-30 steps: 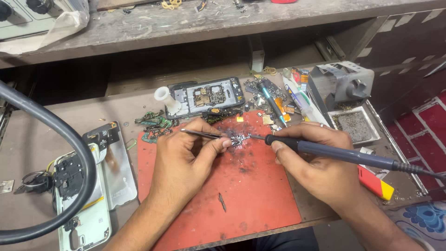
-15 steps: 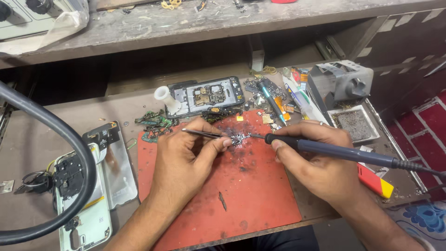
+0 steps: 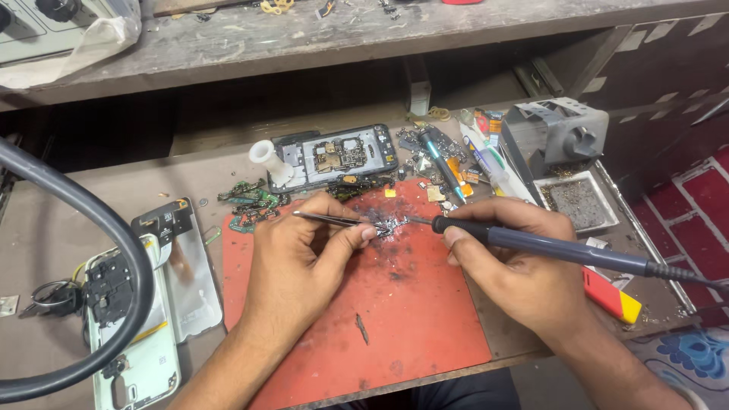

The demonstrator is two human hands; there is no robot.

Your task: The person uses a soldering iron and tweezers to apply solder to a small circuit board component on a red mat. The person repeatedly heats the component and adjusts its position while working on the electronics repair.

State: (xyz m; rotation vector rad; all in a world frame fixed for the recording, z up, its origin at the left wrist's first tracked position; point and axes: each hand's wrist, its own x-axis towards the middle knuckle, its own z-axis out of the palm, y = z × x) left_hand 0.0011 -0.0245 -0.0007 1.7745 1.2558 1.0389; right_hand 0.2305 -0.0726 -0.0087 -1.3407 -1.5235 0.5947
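Steel thin tweezers, pinched in my left hand, point toward three o'clock; my right hand grips the dark blue soldering iron, its tip probably touching the small metal part.

Single head view, looking steeply down, close over red mat and workbench.

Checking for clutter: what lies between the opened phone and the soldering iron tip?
Head view: small loose parts and bare red mat.

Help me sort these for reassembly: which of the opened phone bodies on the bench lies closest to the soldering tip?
The dark-framed opened phone with its circuit board exposed, just above the red work mat. The pale, white-backed phone lies far left, under the thick black cable.
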